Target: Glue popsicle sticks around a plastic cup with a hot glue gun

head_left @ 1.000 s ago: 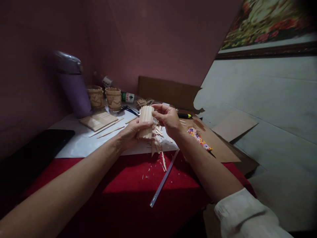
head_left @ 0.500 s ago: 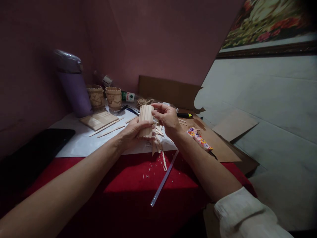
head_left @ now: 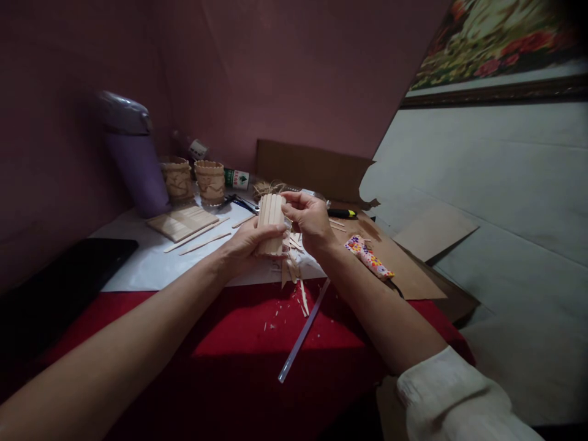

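Observation:
A small cup-like piece covered with upright craft sticks (head_left: 271,215) is held up over the table. My left hand (head_left: 250,242) wraps its lower left side, thumb across the front. My right hand (head_left: 309,219) pinches at its upper right edge, fingertips on the outermost stick. Whether those fingertips hold a separate stick or the piece itself is hard to see. Loose and broken sticks (head_left: 294,269) lie below and behind the hands on white paper (head_left: 138,269). A clear glue stick (head_left: 301,340) rests on the red cloth (head_left: 220,331).
At the left stand a purple tumbler (head_left: 135,162) and two stick-covered cups (head_left: 210,184), with a flat stick panel (head_left: 182,222) before them. A dark phone-like slab (head_left: 96,263) lies front left. On the right are a flower-patterned glue gun (head_left: 370,257), a cutter (head_left: 342,214) and cardboard (head_left: 408,275).
Almost nothing differs. Both hands keep the same grip on the stick-covered piece, and the whole view has shifted very slightly.

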Tool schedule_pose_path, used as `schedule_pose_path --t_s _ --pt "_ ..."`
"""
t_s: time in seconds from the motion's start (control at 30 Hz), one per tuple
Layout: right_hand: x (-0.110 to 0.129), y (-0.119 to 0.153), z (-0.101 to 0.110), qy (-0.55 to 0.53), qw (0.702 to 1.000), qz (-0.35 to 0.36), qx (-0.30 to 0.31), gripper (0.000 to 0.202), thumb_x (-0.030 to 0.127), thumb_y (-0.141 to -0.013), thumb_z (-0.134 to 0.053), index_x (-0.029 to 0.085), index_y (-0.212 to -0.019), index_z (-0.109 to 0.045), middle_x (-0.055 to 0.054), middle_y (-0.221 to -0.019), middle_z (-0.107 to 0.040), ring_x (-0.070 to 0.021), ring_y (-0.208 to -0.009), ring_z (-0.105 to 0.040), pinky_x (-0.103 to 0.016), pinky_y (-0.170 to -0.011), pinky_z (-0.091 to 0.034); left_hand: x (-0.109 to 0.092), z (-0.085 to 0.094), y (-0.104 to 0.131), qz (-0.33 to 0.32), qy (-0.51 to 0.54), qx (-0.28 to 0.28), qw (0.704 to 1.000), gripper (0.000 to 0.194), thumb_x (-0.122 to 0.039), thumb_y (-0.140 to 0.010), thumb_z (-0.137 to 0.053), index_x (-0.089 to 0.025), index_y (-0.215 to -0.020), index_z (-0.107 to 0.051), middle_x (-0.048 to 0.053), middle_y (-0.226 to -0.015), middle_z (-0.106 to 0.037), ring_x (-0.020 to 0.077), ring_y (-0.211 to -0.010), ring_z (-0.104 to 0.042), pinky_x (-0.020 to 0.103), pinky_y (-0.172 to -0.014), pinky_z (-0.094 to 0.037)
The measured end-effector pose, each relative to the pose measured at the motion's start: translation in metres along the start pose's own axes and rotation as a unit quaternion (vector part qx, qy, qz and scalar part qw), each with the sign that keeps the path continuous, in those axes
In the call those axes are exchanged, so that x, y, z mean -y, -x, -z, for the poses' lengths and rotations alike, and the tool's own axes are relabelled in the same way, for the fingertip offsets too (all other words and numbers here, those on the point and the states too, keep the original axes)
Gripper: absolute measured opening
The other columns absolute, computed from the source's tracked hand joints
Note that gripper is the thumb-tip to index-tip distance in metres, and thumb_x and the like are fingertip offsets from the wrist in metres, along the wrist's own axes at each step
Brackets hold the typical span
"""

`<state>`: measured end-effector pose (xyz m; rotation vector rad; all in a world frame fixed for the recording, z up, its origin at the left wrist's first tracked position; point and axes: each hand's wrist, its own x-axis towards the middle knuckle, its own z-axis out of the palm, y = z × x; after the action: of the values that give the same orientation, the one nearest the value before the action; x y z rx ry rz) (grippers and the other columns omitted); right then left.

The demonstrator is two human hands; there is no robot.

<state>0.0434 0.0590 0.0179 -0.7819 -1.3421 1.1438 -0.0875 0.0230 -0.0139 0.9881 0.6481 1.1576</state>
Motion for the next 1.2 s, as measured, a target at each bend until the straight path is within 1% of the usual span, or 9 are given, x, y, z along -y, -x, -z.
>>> schedule_pose_path --t_s 0.3,0.5,0.67,0.8,0.97,1.03,1.1,1.13,1.2 --pt "0.0031 0.0003 -0.0022 -0.035 0.999 -0.027 -0.013 0.017 0.01 -0.067 -0.066 0.015 -0.083 -0.063 0.002 -0.07 -0.055 -0.0099 -0.064 -0.049 -0.022 -0.052 -0.037 -0.0005 -0.0027 0.0015 0.005 0.005 -0.007 1.0 0.049 -0.023 -0.066 -0.081 -0.016 -0.106 -0.055 0.004 -0.082 -0.062 0.0149 -0.064 -0.061 0.034 -0.061 -0.058" --pt "-0.0008 -0.0012 -0.0015 -0.024 0.999 -0.018 -0.016 0.018 0.012 -0.067 -0.066 0.016 -0.085 -0.063 0.0 -0.073 -0.058 -0.0108 -0.066 -0.052 -0.023 -0.053 -0.04 0.0004 -0.0032 0.0012 -0.001 -0.005 -0.008 1.0 0.05 -0.024 -0.065 -0.081 -0.017 -0.106 -0.055 0.004 -0.084 -0.062 0.0141 -0.065 -0.061 0.034 -0.062 -0.058" --pt "-0.0057 -0.0025 -0.0012 -0.007 1.0 0.004 -0.008 0.019 0.017 -0.069 -0.069 0.017 -0.086 -0.063 0.0 -0.075 -0.059 -0.0106 -0.065 -0.052 -0.022 -0.051 -0.038 0.0015 -0.0034 0.0007 -0.019 -0.016 -0.031 0.999 0.051 -0.024 -0.062 -0.082 -0.017 -0.104 -0.053 0.004 -0.082 -0.062 0.015 -0.063 -0.061 0.033 -0.057 -0.057" --pt "-0.0056 -0.0014 -0.0021 -0.019 1.0 0.007 -0.004 0.018 0.013 -0.069 -0.066 0.018 -0.086 -0.062 0.001 -0.073 -0.056 -0.0104 -0.065 -0.05 -0.022 -0.051 -0.037 0.0006 -0.0045 0.0016 -0.031 -0.042 -0.045 0.998 0.048 -0.023 -0.063 -0.082 -0.016 -0.101 -0.054 0.005 -0.081 -0.063 0.0156 -0.062 -0.062 0.032 -0.056 -0.057" --pt "-0.0021 0.0013 -0.0017 -0.039 0.999 0.002 0.007 0.017 0.011 -0.07 -0.065 0.018 -0.086 -0.063 0.002 -0.069 -0.055 -0.0096 -0.063 -0.048 -0.022 -0.051 -0.036 -0.0008 -0.0054 0.0018 -0.044 -0.059 -0.048 0.996 0.047 -0.025 -0.063 -0.081 -0.017 -0.101 -0.054 0.005 -0.081 -0.064 0.0172 -0.061 -0.063 0.032 -0.054 -0.056" --pt "-0.0015 0.0018 -0.0013 -0.035 0.999 -0.005 0.008 0.018 0.014 -0.07 -0.066 0.019 -0.087 -0.064 0.003 -0.069 -0.056 -0.0089 -0.059 -0.046 -0.022 -0.048 -0.033 -0.0014 -0.005 0.0015 -0.048 -0.071 -0.054 0.995 0.048 -0.025 -0.063 -0.08 -0.017 -0.102 -0.053 0.006 -0.083 -0.065 0.0177 -0.062 -0.064 0.032 -0.055 -0.056" --pt "-0.0019 0.0018 -0.0011 -0.034 0.999 -0.012 0.012 0.02 0.019 -0.072 -0.066 0.02 -0.091 -0.064 0.002 -0.071 -0.058 -0.0083 -0.056 -0.043 -0.022 -0.045 -0.03 -0.0021 -0.0041 0.001 -0.048 -0.078 -0.061 0.994 0.05 -0.025 -0.063 -0.08 -0.017 -0.104 -0.053 0.006 -0.085 -0.065 0.0185 -0.063 -0.065 0.033 -0.056 -0.057" --pt "-0.0026 0.0016 -0.001 -0.035 0.999 -0.01 0.011 0.021 0.022 -0.073 -0.066 0.02 -0.094 -0.064 0.002 -0.074 -0.059 -0.0085 -0.056 -0.044 -0.022 -0.045 -0.03 -0.0024 -0.0035 0.0007 -0.048 -0.078 -0.063 0.994 0.05 -0.026 -0.063 -0.08 -0.017 -0.104 -0.053 0.006 -0.085 -0.065 0.0187 -0.064 -0.065 0.034 -0.056 -0.057" --pt "-0.0054 0.0008 -0.0009 -0.028 1.0 0.006 0.001 0.024 0.025 -0.074 -0.064 0.021 -0.097 -0.064 -0.001 -0.083 -0.063 -0.0103 -0.063 -0.05 -0.023 -0.048 -0.036 -0.0033 -0.0024 0.0002 -0.05 -0.073 -0.064 0.994 0.05 -0.026 -0.063 -0.079 -0.017 -0.104 -0.053 0.005 -0.083 -0.065 0.0181 -0.063 -0.064 0.035 -0.056 -0.057"
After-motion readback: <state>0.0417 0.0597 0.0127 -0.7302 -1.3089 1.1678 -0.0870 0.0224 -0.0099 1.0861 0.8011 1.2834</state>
